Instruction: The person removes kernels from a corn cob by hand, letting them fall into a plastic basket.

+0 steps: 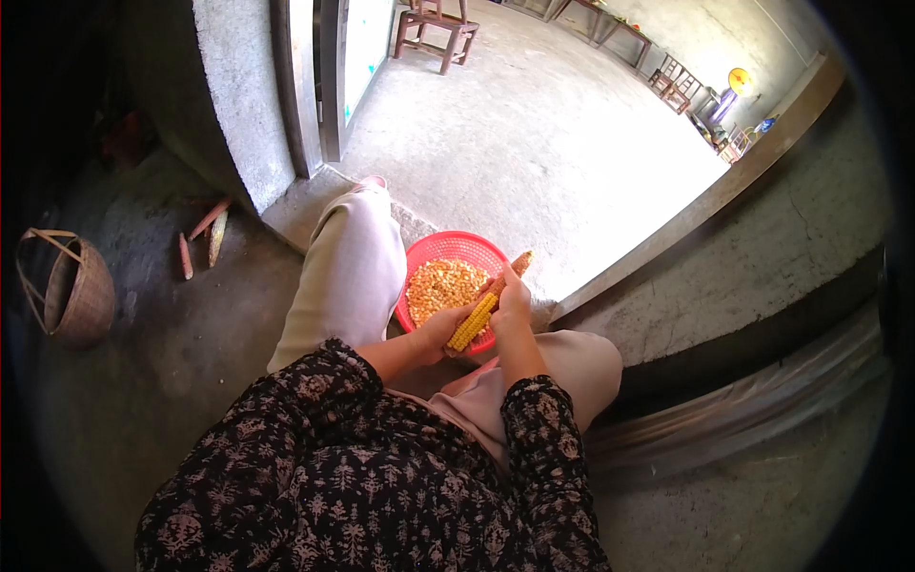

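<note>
A yellow corn ear (473,324) lies between both hands, above the basket. My left hand (440,330) is closed around its lower left side. Against its upper right side my right hand (513,300) is closed, with a brownish, stripped-looking cob end (523,258) sticking out past the fingers. Whether that end belongs to the same ear or to a second cob is hidden by the hand. Below sits a red plastic basket (464,238) between my legs, holding a layer of loose corn kernels (443,286).
On the floor at left lie several corn cobs (217,238) and a wicker basket (88,300) with a handle. A doorway post (303,91) and a sill (701,195) flank the basket. Beyond stand a wooden stool (437,36) and a yellow fan (740,82).
</note>
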A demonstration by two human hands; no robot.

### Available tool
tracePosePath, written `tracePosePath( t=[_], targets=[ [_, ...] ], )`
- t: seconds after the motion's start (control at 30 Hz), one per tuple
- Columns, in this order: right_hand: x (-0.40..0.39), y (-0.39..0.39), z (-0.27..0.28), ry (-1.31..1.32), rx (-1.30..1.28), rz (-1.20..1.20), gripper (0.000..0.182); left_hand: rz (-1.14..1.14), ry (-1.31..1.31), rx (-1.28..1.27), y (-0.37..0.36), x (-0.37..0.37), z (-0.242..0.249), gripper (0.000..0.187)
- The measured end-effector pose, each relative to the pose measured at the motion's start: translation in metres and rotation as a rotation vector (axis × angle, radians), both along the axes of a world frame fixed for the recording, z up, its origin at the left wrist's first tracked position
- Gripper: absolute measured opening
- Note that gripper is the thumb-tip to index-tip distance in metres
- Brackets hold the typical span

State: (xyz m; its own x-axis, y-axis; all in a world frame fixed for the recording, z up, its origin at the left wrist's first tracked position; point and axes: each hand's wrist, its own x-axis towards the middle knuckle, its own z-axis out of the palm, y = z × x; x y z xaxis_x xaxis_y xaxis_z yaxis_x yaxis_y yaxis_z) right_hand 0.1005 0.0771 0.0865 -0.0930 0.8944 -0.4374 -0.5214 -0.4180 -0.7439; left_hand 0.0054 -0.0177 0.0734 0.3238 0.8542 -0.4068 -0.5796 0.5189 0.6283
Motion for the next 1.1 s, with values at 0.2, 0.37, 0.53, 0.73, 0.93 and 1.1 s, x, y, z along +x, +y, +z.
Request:
tracePosePath(
  t=[0.2,0.37,0.53,0.73,0.93,1.1],
  targets=[
    [-0.019,-0.003,0.006,-0.133,0.079,-0.033,0.017,0.093,0.016,-0.068,-0.001,0.002,-0.001,0.037],
    [-0.029,-0.004,0.009,-0.137,0.098,-0.037,0.023,0.096,0.022,-0.057,-0.002,-0.004,-0.001,0.036],
    [-0.031,-0.008,0.012,-0.125,0.108,-0.007,0.029,0.145,0.066,-0.038,-0.004,-0.005,0.004,0.037],
    [-0.047,-0.016,0.019,-0.212,0.152,0.073,0.028,0.227,0.021,-0.054,-0.008,-0.012,0.012,0.033],
    [-0.053,-0.026,0.025,-0.188,0.165,0.131,0.024,0.262,-0.060,0.036,-0.008,-0.021,0.018,0.033],
    [-0.048,-0.025,0.021,-0.167,0.126,0.097,0.022,0.254,-0.056,0.004,-0.011,-0.016,0.024,0.032]
  ],
)
